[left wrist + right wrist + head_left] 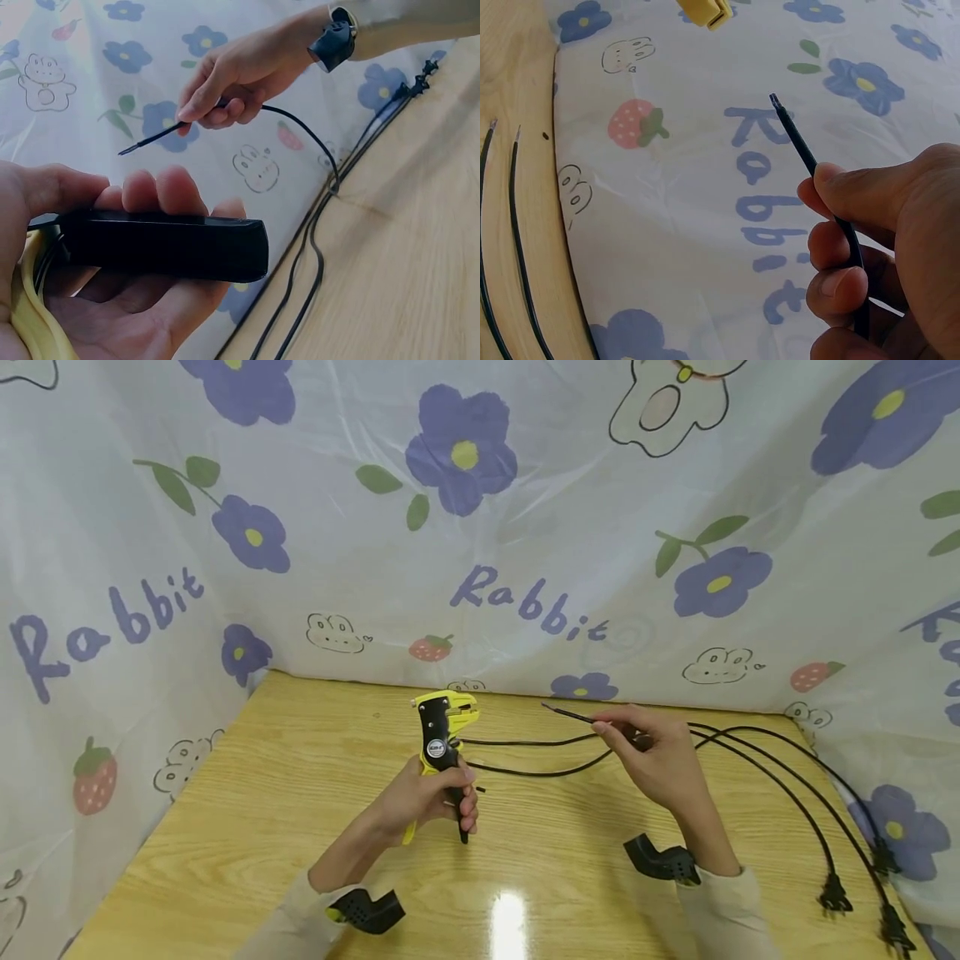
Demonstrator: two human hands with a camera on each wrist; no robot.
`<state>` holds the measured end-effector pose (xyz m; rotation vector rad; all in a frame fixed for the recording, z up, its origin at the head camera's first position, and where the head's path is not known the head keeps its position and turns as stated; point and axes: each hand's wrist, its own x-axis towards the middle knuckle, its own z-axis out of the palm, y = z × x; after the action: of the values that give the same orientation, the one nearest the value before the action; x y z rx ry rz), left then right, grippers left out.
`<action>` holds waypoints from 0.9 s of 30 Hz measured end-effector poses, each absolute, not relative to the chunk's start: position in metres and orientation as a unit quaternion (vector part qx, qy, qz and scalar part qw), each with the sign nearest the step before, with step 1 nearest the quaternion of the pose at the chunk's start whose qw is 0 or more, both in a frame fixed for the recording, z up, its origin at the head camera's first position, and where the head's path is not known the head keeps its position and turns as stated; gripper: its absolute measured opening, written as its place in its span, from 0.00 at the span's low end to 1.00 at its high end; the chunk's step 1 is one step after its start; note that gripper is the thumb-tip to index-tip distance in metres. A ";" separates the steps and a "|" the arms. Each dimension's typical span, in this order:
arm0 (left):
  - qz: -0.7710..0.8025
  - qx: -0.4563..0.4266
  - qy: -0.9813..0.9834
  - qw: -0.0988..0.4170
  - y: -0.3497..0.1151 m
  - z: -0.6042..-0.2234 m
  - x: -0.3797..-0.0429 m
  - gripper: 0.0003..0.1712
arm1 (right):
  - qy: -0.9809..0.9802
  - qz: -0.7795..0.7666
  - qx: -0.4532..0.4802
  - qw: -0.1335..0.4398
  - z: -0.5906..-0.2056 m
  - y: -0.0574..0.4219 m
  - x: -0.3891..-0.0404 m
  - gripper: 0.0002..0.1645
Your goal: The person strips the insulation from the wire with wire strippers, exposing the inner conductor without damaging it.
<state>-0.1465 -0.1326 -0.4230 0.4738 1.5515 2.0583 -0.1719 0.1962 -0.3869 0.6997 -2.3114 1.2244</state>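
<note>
My left hand (pixel 431 797) grips a yellow and black wire stripper (pixel 437 727) by its handles, its head upright above the fist. Close up in the left wrist view, its black handle (pixel 165 247) lies across the fingers. My right hand (pixel 652 752) pinches a black power cord (pixel 799 142) between thumb and fingertips. The other fingers curl around the cord further back. Its free end points up and left toward the stripper, apart from it, and the tip (pixel 774 100) shows lighter inner wires beyond the black jacket.
Two more black cords (pixel 540 773) lie on the wooden table (pixel 300 777), their tips (pixel 517 133) also lighter. Plugs (pixel 834 893) rest at the table's right side. A short black scrap (pixel 481 790) lies beside the left hand. A patterned cloth (pixel 360 560) hangs behind the table.
</note>
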 end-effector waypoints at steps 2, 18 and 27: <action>0.760 0.169 0.572 0.258 -0.135 -0.424 -0.147 0.08 | -0.837 0.437 0.252 0.211 -0.389 0.195 -0.173 0.12; 0.744 0.106 0.607 0.259 -0.172 -0.439 -0.143 0.11 | -0.867 0.401 0.256 0.148 -0.396 0.177 -0.182 0.09; 0.731 0.062 0.627 0.262 -0.189 -0.451 -0.137 0.17 | -0.878 0.388 0.261 0.104 -0.402 0.160 -0.195 0.13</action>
<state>-0.1368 -0.1894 -0.4510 0.1686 1.6963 1.9790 -0.1951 0.1597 -0.4020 0.7703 -2.5892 1.1452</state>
